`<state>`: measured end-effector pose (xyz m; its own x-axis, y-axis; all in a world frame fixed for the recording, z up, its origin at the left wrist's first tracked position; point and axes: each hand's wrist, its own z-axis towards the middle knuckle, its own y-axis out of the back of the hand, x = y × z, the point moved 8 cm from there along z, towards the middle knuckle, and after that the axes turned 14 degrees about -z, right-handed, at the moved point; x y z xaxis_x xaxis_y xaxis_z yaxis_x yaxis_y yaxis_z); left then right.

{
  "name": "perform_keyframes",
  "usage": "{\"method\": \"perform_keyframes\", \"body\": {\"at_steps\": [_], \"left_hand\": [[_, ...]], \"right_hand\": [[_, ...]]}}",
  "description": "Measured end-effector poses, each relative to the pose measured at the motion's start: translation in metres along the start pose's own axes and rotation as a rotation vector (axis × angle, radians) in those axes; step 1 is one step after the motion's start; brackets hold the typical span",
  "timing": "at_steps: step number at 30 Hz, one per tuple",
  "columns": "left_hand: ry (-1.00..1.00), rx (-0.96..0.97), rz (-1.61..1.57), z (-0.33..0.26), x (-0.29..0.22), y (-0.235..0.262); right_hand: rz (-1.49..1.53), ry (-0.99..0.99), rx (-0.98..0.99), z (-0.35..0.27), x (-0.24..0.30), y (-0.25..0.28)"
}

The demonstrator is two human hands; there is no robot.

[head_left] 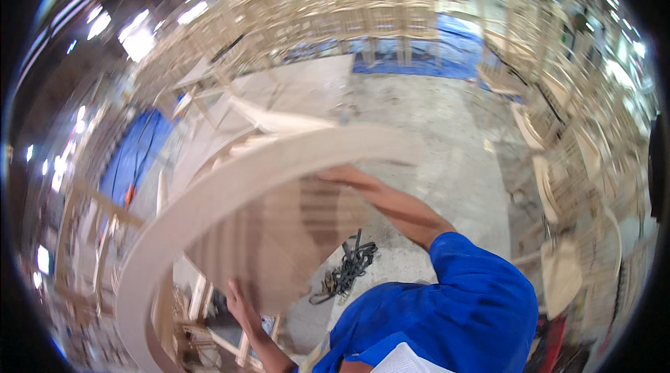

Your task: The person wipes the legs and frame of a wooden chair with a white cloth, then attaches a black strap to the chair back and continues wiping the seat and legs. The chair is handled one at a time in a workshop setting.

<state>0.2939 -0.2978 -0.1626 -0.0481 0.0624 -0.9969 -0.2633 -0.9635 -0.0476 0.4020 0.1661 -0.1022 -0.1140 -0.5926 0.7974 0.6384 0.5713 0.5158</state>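
An unpainted wooden chair [269, 240] fills the middle of the head view, tilted close in front of me. Its broad curved back rail [209, 195] sweeps across the seat, and striped shadows fall on the seat. My left hand [241, 303] grips the seat's near left edge, fingers partly hidden behind it. Beyond the rail, my right hand [338, 174] holds the chair at the far side of the seat, its fingertips blurred and partly covered.
Black straps [352, 265] lie tangled on the concrete floor [433, 136] near my feet. Rows of wooden chairs [384, 17] stand at the back, and more chairs [558, 163] are stacked along the right. Blue sheeting [453, 45] covers part of the floor. Wooden frames [91, 226] stand at left.
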Motion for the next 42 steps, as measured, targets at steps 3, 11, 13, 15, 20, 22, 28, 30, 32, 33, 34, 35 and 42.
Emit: {"method": "perform_keyframes", "body": {"at_steps": [3, 11, 13, 15, 20, 22, 28, 30, 32, 33, 34, 35, 42], "left_hand": [[-0.065, -0.026, 0.017, -0.051, 0.002, -0.008], [-0.075, 0.226, 0.091, -0.157, -0.042, -0.021], [-0.099, 0.293, 0.144, -0.178, -0.067, -0.018], [-0.106, 0.42, 0.176, -0.192, -0.082, -0.039], [-0.265, 0.697, 0.376, -0.208, -0.083, -0.104], [-0.271, 0.925, 0.468, -0.261, -0.062, -0.144], [-0.077, 1.136, 0.578, -0.367, 0.042, -0.159], [-0.102, 1.158, 0.725, -0.376, 0.095, -0.141], [0.124, 1.096, 0.889, -0.386, 0.146, -0.109], [0.194, 1.119, 0.915, -0.392, 0.17, -0.11], [0.266, 1.199, 0.926, -0.405, 0.187, -0.122], [0.328, 1.263, 0.949, -0.418, 0.204, -0.133], [0.353, 0.962, 0.851, -0.409, 0.308, -0.118]], "right_hand": [[0.048, -0.075, -0.041, -0.062, -0.022, 0.03], [0.179, -0.189, -0.26, -0.277, 0.012, 0.137], [0.227, -0.389, -0.384, -0.344, 0.004, 0.147], [0.263, -0.587, -0.441, -0.415, -0.025, 0.157], [0.129, -0.922, -0.786, -0.602, -0.052, 0.178], [0.179, -1.051, -0.903, -0.686, -0.053, 0.162], [0.216, -1.378, -0.993, -0.867, -0.049, 0.127], [0.316, -1.386, -0.961, -0.9, -0.048, 0.099], [0.511, -1.181, -0.89, -0.91, -0.06, 0.086], [0.401, -1.087, -0.939, -0.911, -0.047, 0.093], [-0.081, -1.031, -0.792, -0.953, -0.058, 0.087], [0.132, -1.062, -1.063, -0.988, -0.083, 0.065], [0.558, -1.293, -0.764, -0.957, -0.181, 0.035]]}}
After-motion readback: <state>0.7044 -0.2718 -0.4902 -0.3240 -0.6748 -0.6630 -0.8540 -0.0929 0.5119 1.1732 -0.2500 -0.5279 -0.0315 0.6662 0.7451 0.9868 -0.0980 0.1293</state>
